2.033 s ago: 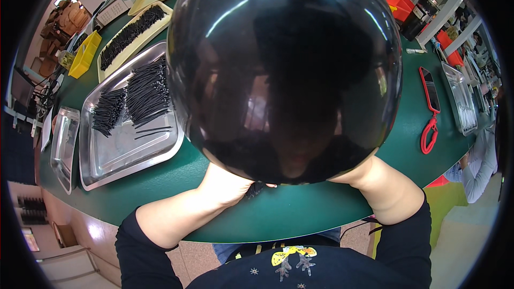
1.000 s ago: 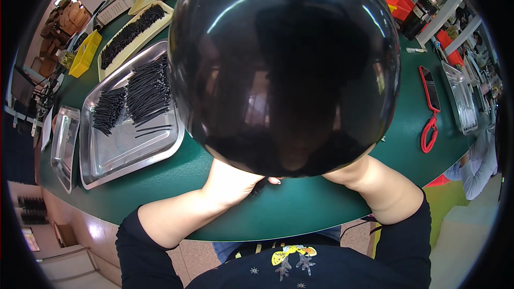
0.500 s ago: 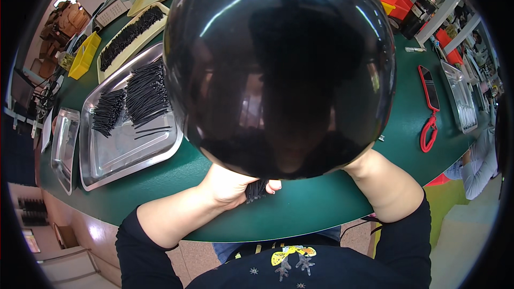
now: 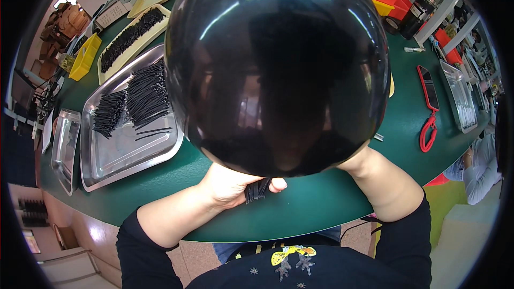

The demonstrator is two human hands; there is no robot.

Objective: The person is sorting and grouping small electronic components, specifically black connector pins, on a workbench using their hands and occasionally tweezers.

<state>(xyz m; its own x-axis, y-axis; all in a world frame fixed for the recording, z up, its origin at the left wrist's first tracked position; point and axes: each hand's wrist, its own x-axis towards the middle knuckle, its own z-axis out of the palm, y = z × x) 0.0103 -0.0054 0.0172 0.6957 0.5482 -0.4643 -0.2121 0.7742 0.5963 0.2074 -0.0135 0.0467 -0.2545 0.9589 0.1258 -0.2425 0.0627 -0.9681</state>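
A large glossy black balloon [image 4: 278,69] fills the middle of the view and hides most of the green table [image 4: 321,203] behind it. Just under the balloon's lower edge, my left hand [image 4: 233,184] is closed around a small bundle of thin black sticks [image 4: 258,188]. My right hand is hidden behind the balloon; only its wrist and forearm [image 4: 383,182] show at the balloon's lower right.
A steel tray [image 4: 112,155] with heaps of black sticks [image 4: 144,96] lies to the left, a smaller steel tray [image 4: 64,147] beyond it. Yellow trays [image 4: 134,35] with more sticks sit farther back. A red cord and phone [image 4: 428,107] lie right. Another person's arm [image 4: 476,166] is at far right.
The balloon has shifted slightly up and left, uncovering more of my left hand and the black bundle it grips. My forearms stay about where they were.
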